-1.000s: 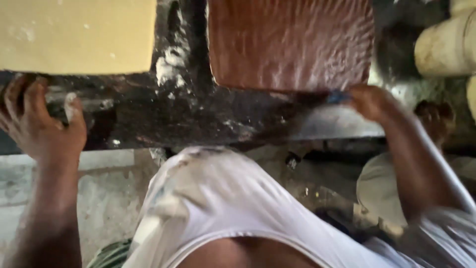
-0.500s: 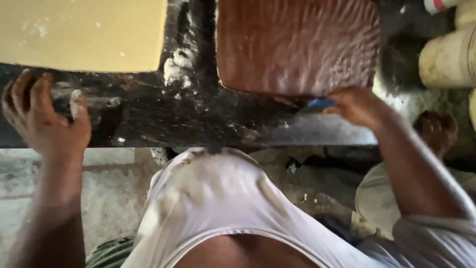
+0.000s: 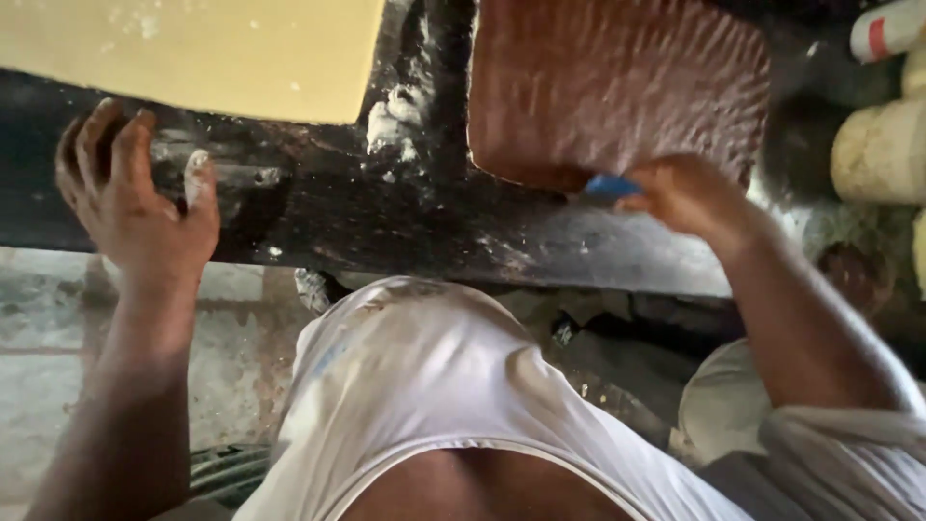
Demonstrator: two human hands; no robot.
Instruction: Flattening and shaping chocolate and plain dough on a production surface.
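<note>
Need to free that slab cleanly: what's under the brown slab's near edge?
The brown slab lies on the dark worktop. The right hand holds a blue tool at its near edge. Whether the tool's tip goes underneath is hidden.

At the upper right corner, a white cylindrical container with a red label band lies tilted, while just below it, along the right edge, stands a pale cream tub; no signs or screens appear.
</note>
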